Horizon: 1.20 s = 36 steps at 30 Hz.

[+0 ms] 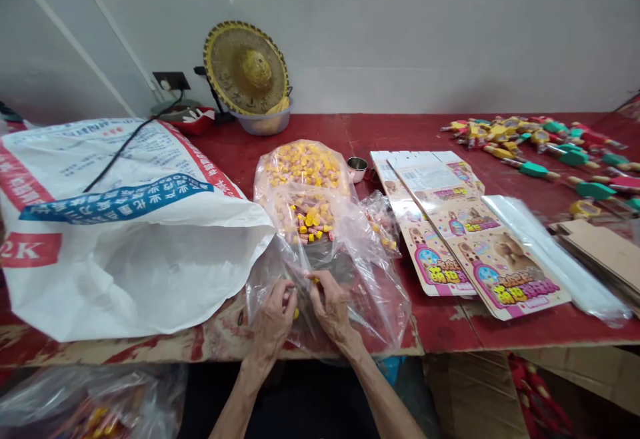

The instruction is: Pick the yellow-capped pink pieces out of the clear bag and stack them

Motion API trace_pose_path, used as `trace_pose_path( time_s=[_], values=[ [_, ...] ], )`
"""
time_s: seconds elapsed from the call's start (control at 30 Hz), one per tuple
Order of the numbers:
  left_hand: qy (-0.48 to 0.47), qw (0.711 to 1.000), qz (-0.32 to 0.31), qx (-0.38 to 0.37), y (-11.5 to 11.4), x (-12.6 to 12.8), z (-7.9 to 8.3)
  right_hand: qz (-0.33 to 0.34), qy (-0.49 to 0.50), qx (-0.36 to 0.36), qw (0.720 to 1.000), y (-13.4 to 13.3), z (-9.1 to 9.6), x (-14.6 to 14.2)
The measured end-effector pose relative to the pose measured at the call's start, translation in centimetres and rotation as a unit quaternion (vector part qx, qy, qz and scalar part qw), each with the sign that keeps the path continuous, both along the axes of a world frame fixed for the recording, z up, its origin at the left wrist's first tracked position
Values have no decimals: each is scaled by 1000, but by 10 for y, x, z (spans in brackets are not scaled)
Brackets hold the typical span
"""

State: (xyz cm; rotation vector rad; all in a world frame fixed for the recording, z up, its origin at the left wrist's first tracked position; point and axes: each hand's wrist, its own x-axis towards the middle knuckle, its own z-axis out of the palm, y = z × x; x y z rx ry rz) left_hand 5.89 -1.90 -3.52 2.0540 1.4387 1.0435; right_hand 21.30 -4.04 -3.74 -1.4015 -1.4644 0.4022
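My left hand (276, 315) and my right hand (329, 305) rest close together at the near edge of the red table (450, 329). Both have their fingers curled into pinches on small yellow and pink pieces, lying on a clear plastic bag (370, 292). Just beyond the hands a heap of the same small pieces (311, 220) lies inside the bag. Further back sits a second clear bag full of yellow pieces (303, 164).
A big white woven sack (125, 239) lies open to the left. Flat printed cartons (480, 252), clear sleeves (555, 259) and brown cardboard (600, 249) are to the right. Colourful toy pieces (545, 149) lie at the back right. A straw hat (245, 69) leans on the wall over a bowl; a small metal cup (357, 167) stands behind.
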Motion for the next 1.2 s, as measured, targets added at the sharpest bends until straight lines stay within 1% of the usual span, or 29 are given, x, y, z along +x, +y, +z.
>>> trace_pose_path(
  time_s=[0.07,0.13,0.23,0.37,0.47,0.5,0.57,0.63,0.67,0.77,0.9,1.03,1.2],
  values=[
    [-9,1000,-3,-18,2,-2,-3,4,-10,-30,999,3,-4,-2],
    [-16,999,-6,-31,2,-2,-3,-9,1,-54,999,6,-7,-3],
    [-39,999,1,-32,-1,-2,-3,-21,26,-66,997,7,-8,-2],
    [-50,998,8,-27,-3,0,-5,-28,42,-53,997,4,-6,-1],
    [-50,998,15,-19,-3,0,-7,-45,37,-17,998,0,-5,0],
    [-52,998,16,-20,-3,0,-8,-42,26,-4,999,-1,-5,0],
    [-60,998,14,-29,-3,1,-8,-10,-11,10,1000,-2,-6,0],
    [-69,997,11,-41,-5,2,-8,27,-49,2,998,0,-7,-1],
    [-72,996,12,-46,-5,3,-8,33,-61,-7,998,1,-8,-1],
    [-76,995,15,-58,-6,5,-8,23,-59,-25,998,4,-10,-2],
    [-83,994,21,-62,-5,8,-8,13,-28,-14,999,5,-13,-2],
    [-91,994,22,-61,-4,8,-8,-17,6,-2,1000,5,-15,-3],
    [-96,993,27,-69,-5,9,-8,7,3,-14,1000,5,-15,-3]
  ],
)
